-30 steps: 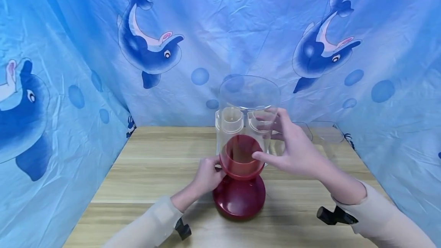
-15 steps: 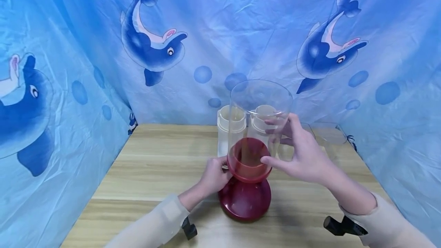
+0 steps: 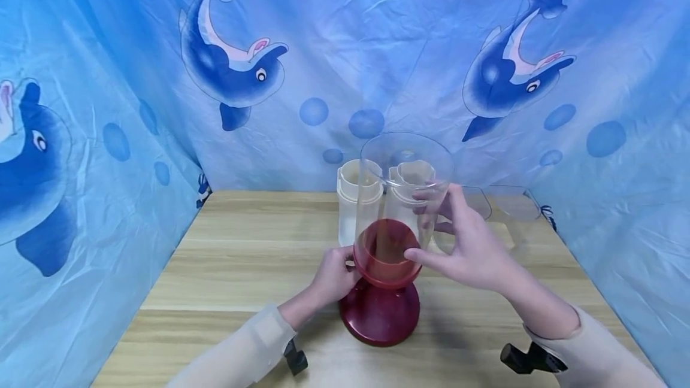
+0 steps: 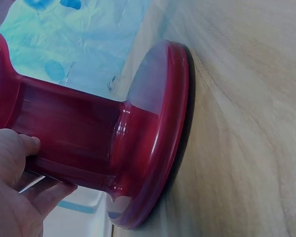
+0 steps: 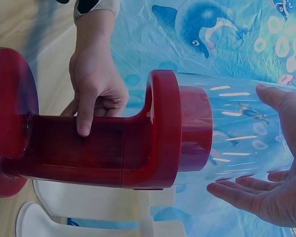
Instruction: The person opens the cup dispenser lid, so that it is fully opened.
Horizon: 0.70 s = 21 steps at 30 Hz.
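A glossy red stand (image 3: 380, 316) with a round foot and a column rises from the wooden table. On top, a tall clear cylinder (image 5: 244, 131) surrounds the stand's inner collar (image 5: 196, 129). My left hand (image 3: 335, 273) grips the red column from the left; in the left wrist view its thumb (image 4: 29, 144) lies along the column's side. High on the right, my right hand (image 3: 477, 250) holds the clear cylinder between thumb and curved fingers. Seen through the wall in the head view, the far fingertips are partly blurred.
Behind the stand are two white cylindrical containers (image 3: 347, 214) with open tops, one partly seen through the clear cylinder. Thin clear containers (image 3: 512, 203) stand at the back right of the table (image 3: 242, 256). A blue dolphin-print curtain (image 3: 334, 47) encloses the back and sides.
The head view has shifted slightly. The clear cylinder's top and my right hand appear a little lower and farther right. Both hands keep their holds.
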Motion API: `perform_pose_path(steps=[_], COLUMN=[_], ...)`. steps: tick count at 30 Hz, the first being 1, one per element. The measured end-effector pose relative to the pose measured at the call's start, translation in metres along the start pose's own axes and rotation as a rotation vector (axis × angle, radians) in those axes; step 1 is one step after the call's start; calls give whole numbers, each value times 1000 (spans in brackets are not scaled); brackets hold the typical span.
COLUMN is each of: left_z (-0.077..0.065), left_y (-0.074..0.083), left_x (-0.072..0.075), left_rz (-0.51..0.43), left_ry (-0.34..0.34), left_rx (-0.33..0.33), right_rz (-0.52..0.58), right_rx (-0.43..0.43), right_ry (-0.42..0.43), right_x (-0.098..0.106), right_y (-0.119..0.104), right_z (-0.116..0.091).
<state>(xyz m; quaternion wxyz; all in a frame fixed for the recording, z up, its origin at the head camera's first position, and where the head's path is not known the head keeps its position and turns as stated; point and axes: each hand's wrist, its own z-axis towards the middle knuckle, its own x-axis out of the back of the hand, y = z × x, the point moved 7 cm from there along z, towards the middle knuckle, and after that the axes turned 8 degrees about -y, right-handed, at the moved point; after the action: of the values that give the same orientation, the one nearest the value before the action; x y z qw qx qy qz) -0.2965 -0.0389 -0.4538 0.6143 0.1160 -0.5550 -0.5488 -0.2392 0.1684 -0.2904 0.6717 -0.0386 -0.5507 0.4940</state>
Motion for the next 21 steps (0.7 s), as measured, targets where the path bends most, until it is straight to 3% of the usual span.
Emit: perform_pose_path(steps=[9,17,21], left_z=[-1,0,-1], left_y=[-7,-8,-7], left_x=[1,-1,-2], left_rz=[-5,30,50], left_ry=[12,-20,-75], left_rx=[-11,-24,-19], right_rz=[10,60,114], right_rx=[1,42,53], right_ry=[14,17,-17], right_x=[-7,-6,-6], right_y=[4,10,12], right_z=[1,-1,-4])
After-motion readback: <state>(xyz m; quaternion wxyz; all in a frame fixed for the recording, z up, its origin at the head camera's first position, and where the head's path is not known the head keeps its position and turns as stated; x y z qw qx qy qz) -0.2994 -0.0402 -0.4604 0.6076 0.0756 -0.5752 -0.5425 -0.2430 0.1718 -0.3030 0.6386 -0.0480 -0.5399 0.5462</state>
